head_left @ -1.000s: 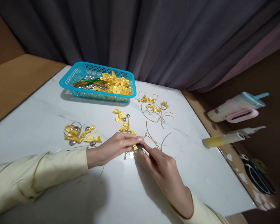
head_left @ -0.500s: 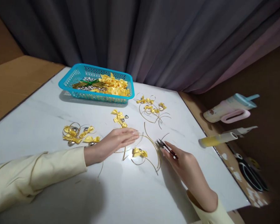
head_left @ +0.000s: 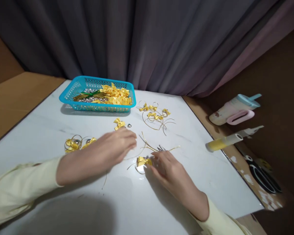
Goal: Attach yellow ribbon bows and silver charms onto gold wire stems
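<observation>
The left forearm, in a cream sleeve (head_left: 19, 191), is slanting in from the lower left, and the left hand (head_left: 104, 151) is turning its back upward, its fingers pointing right and bending down. It is blurring in view and hiding its fingertips, so I cannot tell whether that grip is standing apart or closing on anything. The right hand (head_left: 172, 171) is slanting in from the lower right, its wrist low and its fingers curling toward the left hand. Its thumb and fingertips are meeting the right end of a yellow bow (head_left: 141, 161), which is lying on the white bench (head_left: 210, 186) with a gold wire loop; whether this grip is clamping the bow I cannot tell. Dark blades of snips (head_left: 160, 148) are showing just beyond the right fingers, among loose gold wires (head_left: 144, 141).

Beyond the left hand, a blue basket (head_left: 63, 100) is holding yellow bows (head_left: 120, 95) heaped at its right side, and silver bells (head_left: 89, 90) and a bundle of gold wire with a green tie (head_left: 90, 94) to their left. On the right, a lidded cup (head_left: 235, 106) is lying tilted in view, its contents hidden, and a tube (head_left: 224, 143) is showing yellow at its lower end.
</observation>
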`<move>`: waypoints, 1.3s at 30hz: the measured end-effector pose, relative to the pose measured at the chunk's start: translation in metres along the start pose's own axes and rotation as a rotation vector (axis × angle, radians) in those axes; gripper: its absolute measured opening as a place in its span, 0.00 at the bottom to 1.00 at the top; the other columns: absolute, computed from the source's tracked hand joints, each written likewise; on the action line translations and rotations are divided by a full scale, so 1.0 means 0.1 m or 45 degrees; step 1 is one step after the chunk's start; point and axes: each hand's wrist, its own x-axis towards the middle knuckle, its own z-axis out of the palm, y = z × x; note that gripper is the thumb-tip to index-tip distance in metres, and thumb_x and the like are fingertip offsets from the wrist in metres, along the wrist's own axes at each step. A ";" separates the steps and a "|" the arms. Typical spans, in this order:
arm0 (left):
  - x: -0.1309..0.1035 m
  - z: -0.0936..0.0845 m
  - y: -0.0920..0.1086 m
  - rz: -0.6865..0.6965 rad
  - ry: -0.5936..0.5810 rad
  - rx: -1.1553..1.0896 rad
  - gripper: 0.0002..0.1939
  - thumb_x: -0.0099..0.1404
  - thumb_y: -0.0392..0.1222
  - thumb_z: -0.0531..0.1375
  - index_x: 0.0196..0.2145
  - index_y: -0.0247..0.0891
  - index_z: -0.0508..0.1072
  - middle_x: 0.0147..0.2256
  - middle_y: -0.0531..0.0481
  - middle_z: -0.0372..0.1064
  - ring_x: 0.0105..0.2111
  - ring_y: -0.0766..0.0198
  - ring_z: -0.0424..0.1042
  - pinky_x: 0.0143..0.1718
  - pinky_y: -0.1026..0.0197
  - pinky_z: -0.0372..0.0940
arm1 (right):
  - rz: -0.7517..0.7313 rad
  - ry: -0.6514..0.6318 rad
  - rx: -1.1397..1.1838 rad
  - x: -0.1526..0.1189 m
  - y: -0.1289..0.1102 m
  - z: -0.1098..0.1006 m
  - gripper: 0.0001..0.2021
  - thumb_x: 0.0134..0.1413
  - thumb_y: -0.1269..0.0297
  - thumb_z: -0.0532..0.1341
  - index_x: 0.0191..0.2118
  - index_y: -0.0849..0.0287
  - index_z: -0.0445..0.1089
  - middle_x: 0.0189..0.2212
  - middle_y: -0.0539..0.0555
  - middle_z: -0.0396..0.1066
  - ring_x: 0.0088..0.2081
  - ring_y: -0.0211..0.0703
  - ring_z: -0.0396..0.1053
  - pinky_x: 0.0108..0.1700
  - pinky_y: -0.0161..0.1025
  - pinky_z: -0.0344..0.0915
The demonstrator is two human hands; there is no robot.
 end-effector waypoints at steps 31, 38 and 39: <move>0.06 0.27 0.18 -0.216 -0.090 -0.300 0.04 0.64 0.37 0.49 0.31 0.39 0.62 0.30 0.51 0.63 0.32 0.61 0.64 0.33 0.61 0.54 | -0.096 0.355 0.239 0.12 -0.22 -0.01 0.07 0.54 0.76 0.54 0.33 0.59 0.67 0.21 0.50 0.69 0.22 0.37 0.65 0.24 0.33 0.58; 0.10 0.21 0.22 -0.308 -0.055 -0.434 0.04 0.61 0.40 0.53 0.34 0.39 0.67 0.31 0.51 0.66 0.33 0.59 0.65 0.35 0.60 0.56 | -0.437 0.568 -0.152 0.10 -0.19 0.10 0.15 0.53 0.80 0.52 0.47 0.64 0.64 0.25 0.55 0.70 0.27 0.40 0.66 0.28 0.36 0.61; 0.12 0.19 0.21 -0.354 -0.070 -0.527 0.06 0.60 0.41 0.55 0.35 0.39 0.67 0.32 0.51 0.68 0.34 0.59 0.65 0.36 0.60 0.57 | -0.427 0.578 -0.132 0.11 -0.18 0.09 0.16 0.53 0.80 0.53 0.47 0.63 0.65 0.26 0.55 0.71 0.27 0.40 0.66 0.27 0.36 0.61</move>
